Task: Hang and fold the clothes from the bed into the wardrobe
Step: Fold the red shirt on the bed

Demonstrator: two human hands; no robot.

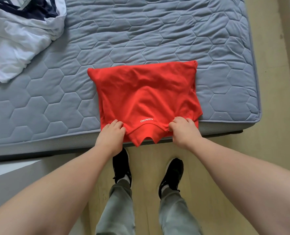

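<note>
Head view: left hand [112,133] and right hand [185,131] each pinch the near collar edge of the red shirt [146,97], one either side of the neck opening. To fold well I'd lift both corners evenly, keep the edge taut and lay it square onto the far edge. Shirt is partly folded, sleeves tucked, white logo near the collar, lying at the near edge of the bed [157,31]. Unfolded white-and-navy clothes pile [20,33] at far left.

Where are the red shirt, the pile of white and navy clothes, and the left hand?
red shirt [146,92], head view, middle of fabric.
white and navy clothes [22,39], head view, white part.
left hand [112,134], head view, back of hand.
</note>
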